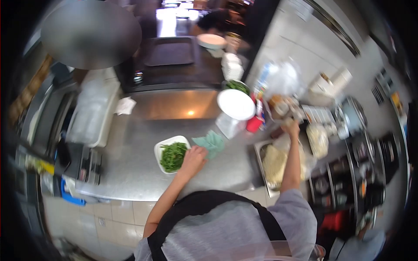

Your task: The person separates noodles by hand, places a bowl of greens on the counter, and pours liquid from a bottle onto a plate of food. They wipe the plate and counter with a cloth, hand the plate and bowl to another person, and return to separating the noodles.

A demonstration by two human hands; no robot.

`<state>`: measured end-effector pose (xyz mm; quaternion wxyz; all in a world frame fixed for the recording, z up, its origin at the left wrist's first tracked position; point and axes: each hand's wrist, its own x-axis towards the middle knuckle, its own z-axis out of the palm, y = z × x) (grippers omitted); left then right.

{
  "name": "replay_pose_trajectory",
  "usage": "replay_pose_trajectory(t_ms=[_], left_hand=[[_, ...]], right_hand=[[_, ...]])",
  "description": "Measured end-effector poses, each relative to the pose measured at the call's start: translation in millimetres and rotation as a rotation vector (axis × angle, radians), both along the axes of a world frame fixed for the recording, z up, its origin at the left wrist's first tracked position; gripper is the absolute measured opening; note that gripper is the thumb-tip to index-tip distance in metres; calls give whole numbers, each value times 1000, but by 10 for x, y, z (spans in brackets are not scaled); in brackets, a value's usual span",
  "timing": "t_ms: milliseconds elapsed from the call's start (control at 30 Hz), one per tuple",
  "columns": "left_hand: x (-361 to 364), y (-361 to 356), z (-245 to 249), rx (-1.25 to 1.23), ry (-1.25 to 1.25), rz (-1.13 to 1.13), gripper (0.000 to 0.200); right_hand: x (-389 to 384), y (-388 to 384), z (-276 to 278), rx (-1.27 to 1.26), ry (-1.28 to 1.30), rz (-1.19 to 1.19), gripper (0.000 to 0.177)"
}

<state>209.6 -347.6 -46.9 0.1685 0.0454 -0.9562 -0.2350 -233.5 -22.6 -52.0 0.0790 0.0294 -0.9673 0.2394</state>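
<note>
A white square bowl (159, 152) of chopped greens (173, 157) rests on the steel counter. My left hand (195, 160) is at the bowl's right edge, its fingers curled over the rim beside a crumpled green cloth (210, 142). Farther right, my right hand (291, 127) reaches past a metal tray (260, 163) of pale, bagged food (275, 162). Its fingers are close to the containers at the back right, and what they hold, if anything, is too small to tell.
Upside-down white bowl or lid (236, 104) stands near the counter's back, beside a red item (254, 124). A white bin (93, 113) is at left. Beyond the pass are a dark tray (169, 52), stacked white containers (232, 67) and another person (220, 19).
</note>
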Motion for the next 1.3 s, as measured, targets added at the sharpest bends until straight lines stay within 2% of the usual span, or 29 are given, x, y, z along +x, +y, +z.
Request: replay_pose_trajectory(t_ms=[100,133,233,333,367,467,567,633,667,700,733,800,867,900,967,1000,1067,1100,1200,1300], left_hand=[[-229,36,-239,-179,-60,-4,33],[-299,38,-326,-268,-40,12,32],[-489,29,-579,-458,20,62,24],[-622,75,-572,-342,-244,21,15],[-633,84,-601,-403,-100,25,10],[-617,172,-547,-334,-174,-35,12],[-549,282,-493,-312,-70,-10,11],[-566,263,-599,-309,-107,-8,9],[-543,254,-613,-303,-119,-15,8],[-520,247,-611,-294,-134,-23,7],[-496,240,-585,-278,-152,-19,7],[-435,264,-494,-240,-193,-30,7],[-384,298,-271,-190,-214,-24,7],[-362,314,-195,-164,-228,-27,7],[-348,352,-166,-128,-83,-35,6],[-339,365,-154,-112,-12,-42,6],[-292,377,-71,-41,-33,-47,7],[-276,385,-22,-3,-42,-49,7],[-272,381,111,144,-161,-38,14],[-281,362,131,249,93,-131,25]], right_hand=[[159,3,217,-166,108,59,82],[180,3,363,-110,108,15,82],[328,-37,870,-176,247,7,78],[272,-26,1144,-194,298,-31,73],[288,-56,1219,-208,319,-39,70],[224,-129,1290,-293,409,-46,66],[79,-201,1146,-354,442,-24,67],[-52,-254,991,-272,430,-23,66],[-161,-259,859,-261,457,-7,60],[-169,-272,787,-140,584,69,56],[-229,-331,675,-69,646,-16,51],[-1238,-58,-145,16,402,48,49],[-1093,-131,-201,30,410,25,48],[-985,-169,-158,-89,298,21,49],[-719,-221,28,-318,59,-1,52],[-636,-291,135,-162,174,-69,50],[-439,-493,366,150,404,-204,45],[-199,-633,541,220,707,-239,36],[654,-878,1223,-335,192,445,25],[1670,-1212,1235,-702,-594,1279,30]])
